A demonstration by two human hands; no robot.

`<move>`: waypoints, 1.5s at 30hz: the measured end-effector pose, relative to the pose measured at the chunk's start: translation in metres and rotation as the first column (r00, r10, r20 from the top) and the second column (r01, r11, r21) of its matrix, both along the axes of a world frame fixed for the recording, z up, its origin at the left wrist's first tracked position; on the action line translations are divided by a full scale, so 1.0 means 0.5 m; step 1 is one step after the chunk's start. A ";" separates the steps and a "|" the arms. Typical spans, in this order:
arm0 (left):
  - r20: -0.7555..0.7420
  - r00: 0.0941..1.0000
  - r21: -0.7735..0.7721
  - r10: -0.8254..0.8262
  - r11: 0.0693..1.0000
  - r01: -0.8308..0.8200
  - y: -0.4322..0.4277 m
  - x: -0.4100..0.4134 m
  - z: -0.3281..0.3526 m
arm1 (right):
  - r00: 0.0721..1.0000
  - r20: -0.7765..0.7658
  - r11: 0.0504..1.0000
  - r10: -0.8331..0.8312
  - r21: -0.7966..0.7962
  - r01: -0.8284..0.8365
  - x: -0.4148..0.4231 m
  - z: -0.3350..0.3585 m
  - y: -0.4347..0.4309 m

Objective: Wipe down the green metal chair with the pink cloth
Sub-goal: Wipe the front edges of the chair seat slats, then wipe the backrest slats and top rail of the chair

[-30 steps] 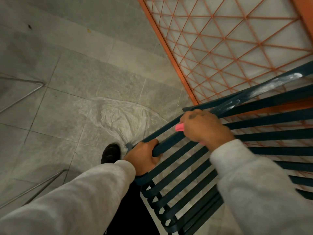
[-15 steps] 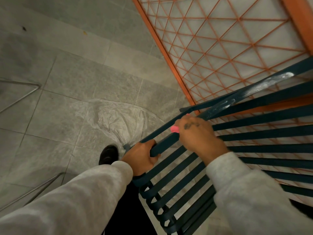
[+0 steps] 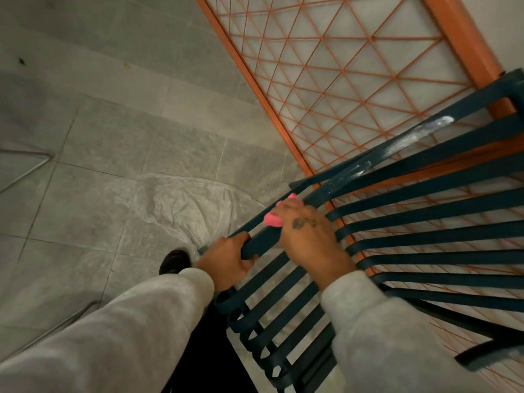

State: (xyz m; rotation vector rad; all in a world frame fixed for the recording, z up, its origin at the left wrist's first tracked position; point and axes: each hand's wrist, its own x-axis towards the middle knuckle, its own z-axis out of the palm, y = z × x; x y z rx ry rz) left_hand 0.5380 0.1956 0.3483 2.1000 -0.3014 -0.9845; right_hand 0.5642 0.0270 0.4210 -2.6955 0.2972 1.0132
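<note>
The chair is lying against the grid panel; a plastic sheet is lying to its left on the floor.

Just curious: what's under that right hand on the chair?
A pink cloth pokes out beneath the right hand, pressed onto a slat of the green chair. The hand hides most of the cloth.

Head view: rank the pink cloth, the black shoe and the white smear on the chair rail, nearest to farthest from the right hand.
1. pink cloth, under the right hand fingers.
2. black shoe, lower left on the floor.
3. white smear, upper right along the chair rail.
</note>
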 end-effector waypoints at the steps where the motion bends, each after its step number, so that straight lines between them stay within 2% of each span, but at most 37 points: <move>1: 0.010 1.000 -0.003 0.002 1.000 -0.002 0.000 0.000 0.000 | 0.999 0.048 0.998 -0.005 0.065 0.002 -0.021 0.001 0.023; 3: 0.040 0.999 -0.025 -0.011 1.000 0.012 -0.001 -0.002 0.001 | 0.990 0.136 0.976 0.046 0.206 -0.073 -0.063 0.011 0.054; 5: 0.059 0.998 -0.036 -0.021 0.999 0.023 -0.001 -0.004 0.000 | 0.985 0.160 0.951 0.065 0.290 -0.110 -0.087 0.016 0.045; 7: 0.044 0.999 -0.020 -0.015 1.000 0.016 0.002 -0.003 -0.001 | 0.980 0.154 0.907 -0.125 0.417 0.050 -0.099 0.039 0.020; 9: 0.019 0.999 -0.005 -0.034 0.999 0.034 0.003 0.004 0.002 | 0.909 0.113 0.803 -0.401 0.522 0.289 -0.124 0.072 -0.006; 11: -0.044 0.998 -0.029 -0.041 0.999 0.040 -0.003 0.015 0.015 | 0.745 0.025 0.616 -0.666 0.582 0.531 -0.162 0.092 -0.021; 14: -0.115 0.993 -0.099 0.032 0.994 -0.044 -0.037 0.030 0.040 | 0.362 -0.139 0.207 -0.922 0.614 0.762 -0.211 0.078 -0.037; 16: -0.071 0.996 -0.097 0.044 0.994 -0.051 -0.061 0.037 0.048 | 0.152 -0.256 -0.031 -0.955 0.591 0.806 -0.221 0.060 -0.031; 17: -0.029 0.999 -0.086 0.037 0.996 -0.040 -0.074 0.041 0.048 | 0.076 -0.299 -0.118 -0.951 0.579 0.806 -0.218 0.050 -0.026; 19: 0.060 0.998 -0.038 0.010 0.999 -0.008 -0.097 0.050 0.043 | 0.001 -0.337 -0.211 -0.941 0.590 0.779 -0.198 0.031 -0.015; 23: 0.209 0.975 -0.017 -0.075 0.997 0.080 -0.117 0.054 0.041 | -0.011 -0.390 -0.291 -0.921 0.668 0.685 -0.148 0.004 0.022; 27: 0.120 0.993 -0.026 -0.014 1.000 0.017 -0.124 0.049 0.031 | 0.023 -0.372 -0.254 -0.928 0.676 0.691 -0.159 -0.014 0.063; 30: 0.105 0.994 -0.009 0.025 1.000 -0.025 -0.131 0.049 0.029 | 0.059 -0.422 -0.262 -0.905 0.660 0.704 -0.182 -0.021 0.074; 34: 0.214 0.974 0.028 -0.068 0.998 0.064 -0.130 0.050 0.026 | -0.018 -0.436 -0.347 -0.900 0.690 0.636 -0.152 -0.041 0.036; 36: 0.268 0.954 0.032 -0.132 0.991 0.129 -0.129 0.049 0.026 | -0.076 -0.406 -0.366 -0.911 0.707 0.605 -0.120 -0.044 0.007; 38: 0.253 0.962 0.020 -0.105 0.994 0.104 -0.134 0.050 0.029 | -0.099 -0.369 -0.354 -0.924 0.728 0.587 -0.102 -0.054 -0.013; 42: 0.251 0.960 0.032 -0.125 0.992 0.121 -0.135 0.052 0.023 | -0.075 -0.362 -0.334 -0.929 0.735 0.590 -0.125 -0.054 0.019; 45: 0.181 0.982 0.039 -0.043 0.999 0.036 -0.134 0.053 0.018 | -0.010 -0.403 -0.335 -0.915 0.748 0.573 -0.161 -0.044 0.053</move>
